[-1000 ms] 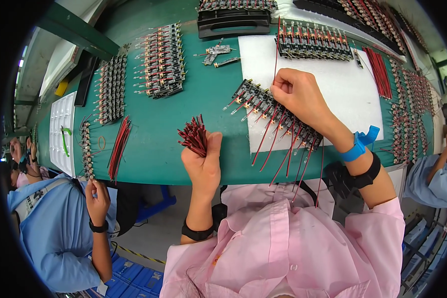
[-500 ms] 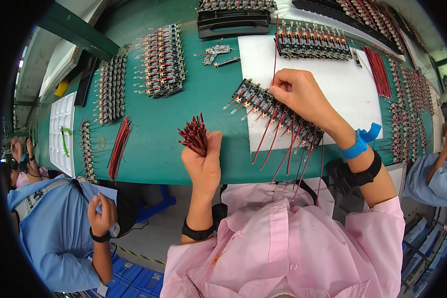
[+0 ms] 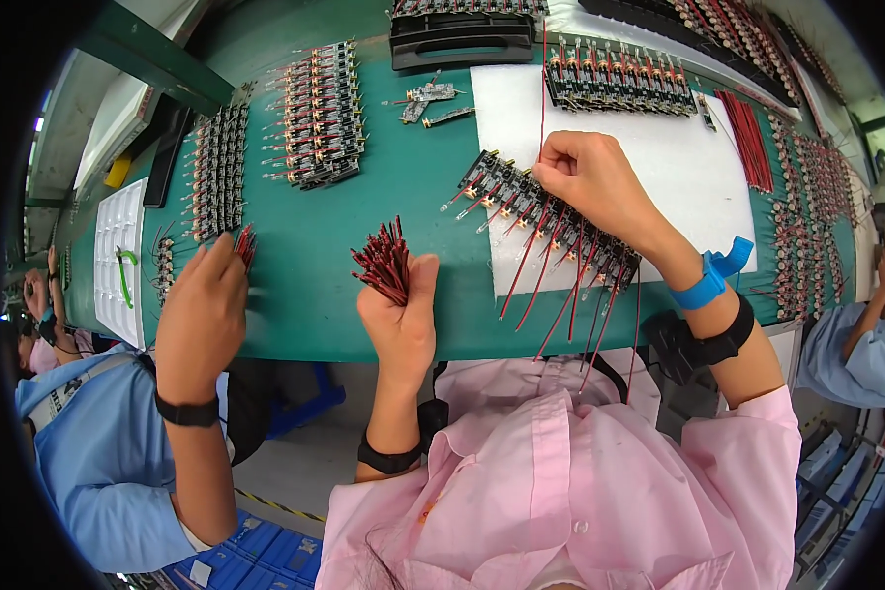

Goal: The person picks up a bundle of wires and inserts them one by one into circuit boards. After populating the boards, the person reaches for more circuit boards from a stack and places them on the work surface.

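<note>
My left hand (image 3: pixel 401 324) is closed round a bundle of short red wires (image 3: pixel 383 264), their ends fanning out above the thumb. Over a slanting row of small black circuit boards (image 3: pixel 501 185), my right hand (image 3: pixel 598 182) pinches a single red wire (image 3: pixel 544 93) that sticks up past the fingertips. Several red wires hang from the row toward me, and clear bulb-like parts line its near side. The row lies partly on a white foam sheet (image 3: pixel 703 192). My right fingers hide the spot where the wire meets the boards.
A co-worker's hand (image 3: pixel 205 310) reaches over red wires (image 3: pixel 247 244) at the left. Stacked board rows (image 3: pixel 317 123) and a few loose boards (image 3: pixel 429 94) lie on the green table. Another board row (image 3: pixel 619 84) and a red wire bundle (image 3: pixel 745 138) sit at the far right.
The co-worker's hand at the left has moved up from the table's edge onto the red wires there. My own two hands have barely shifted.
</note>
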`<state>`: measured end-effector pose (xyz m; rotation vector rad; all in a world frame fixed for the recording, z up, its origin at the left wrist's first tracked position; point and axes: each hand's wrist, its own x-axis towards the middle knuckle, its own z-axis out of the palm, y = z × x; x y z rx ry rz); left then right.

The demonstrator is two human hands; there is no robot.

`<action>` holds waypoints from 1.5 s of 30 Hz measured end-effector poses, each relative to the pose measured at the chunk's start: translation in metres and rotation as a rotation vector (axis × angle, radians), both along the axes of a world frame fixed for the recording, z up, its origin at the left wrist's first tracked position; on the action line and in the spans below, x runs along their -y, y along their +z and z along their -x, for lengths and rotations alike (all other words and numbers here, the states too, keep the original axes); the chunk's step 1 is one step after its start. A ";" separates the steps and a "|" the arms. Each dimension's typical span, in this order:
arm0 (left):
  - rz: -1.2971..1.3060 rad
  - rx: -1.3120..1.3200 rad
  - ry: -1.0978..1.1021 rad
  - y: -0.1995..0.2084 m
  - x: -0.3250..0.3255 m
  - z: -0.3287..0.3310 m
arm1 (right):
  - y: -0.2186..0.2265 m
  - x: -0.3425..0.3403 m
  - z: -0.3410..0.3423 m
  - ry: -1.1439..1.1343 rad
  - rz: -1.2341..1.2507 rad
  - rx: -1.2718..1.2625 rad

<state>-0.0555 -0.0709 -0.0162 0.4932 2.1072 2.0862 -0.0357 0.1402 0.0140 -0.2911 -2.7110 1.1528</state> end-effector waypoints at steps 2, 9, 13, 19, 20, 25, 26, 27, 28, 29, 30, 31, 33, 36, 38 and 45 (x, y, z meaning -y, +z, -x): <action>0.001 0.005 0.007 -0.001 0.000 0.000 | -0.001 0.000 0.000 0.003 -0.003 -0.001; -0.002 0.008 0.005 0.001 -0.001 0.000 | -0.001 0.001 -0.001 -0.008 -0.008 -0.012; -0.010 -0.005 -0.012 0.003 -0.001 -0.001 | 0.000 0.001 -0.001 -0.011 0.031 -0.015; -0.005 -0.018 -0.008 0.001 -0.001 -0.001 | -0.001 0.001 -0.001 -0.017 -0.016 -0.015; -0.009 -0.022 -0.008 0.001 -0.001 -0.001 | -0.001 0.001 -0.001 -0.018 -0.015 -0.017; -0.011 -0.015 -0.014 0.001 0.000 -0.001 | -0.001 0.002 -0.001 0.003 -0.010 -0.032; -0.011 -0.015 -0.013 0.001 0.001 -0.001 | -0.001 0.002 -0.001 0.004 -0.010 -0.032; -0.009 -0.015 -0.012 0.001 0.001 -0.001 | -0.002 0.002 -0.001 0.002 -0.009 -0.035; -0.007 -0.016 -0.011 0.001 0.001 -0.001 | -0.002 0.003 -0.001 0.001 -0.008 -0.039; -0.005 -0.017 -0.010 0.002 0.001 -0.001 | -0.002 0.003 -0.001 0.000 -0.007 -0.043; -0.006 -0.017 -0.010 0.003 0.001 -0.001 | -0.002 0.003 -0.001 0.001 -0.007 -0.044; -0.007 -0.014 -0.009 0.003 0.002 -0.002 | -0.002 0.003 -0.001 0.000 -0.006 -0.049; -0.010 -0.005 -0.012 0.002 0.001 -0.001 | -0.004 0.003 -0.001 -0.005 -0.007 -0.058; -0.007 -0.009 -0.015 -0.002 0.001 0.000 | -0.005 0.002 -0.001 -0.002 -0.032 -0.058; -0.005 -0.014 -0.013 -0.001 0.001 -0.001 | -0.004 0.003 -0.001 0.003 -0.044 -0.060; -0.005 -0.030 -0.007 -0.002 0.003 0.000 | -0.005 0.005 -0.002 0.074 -0.176 -0.214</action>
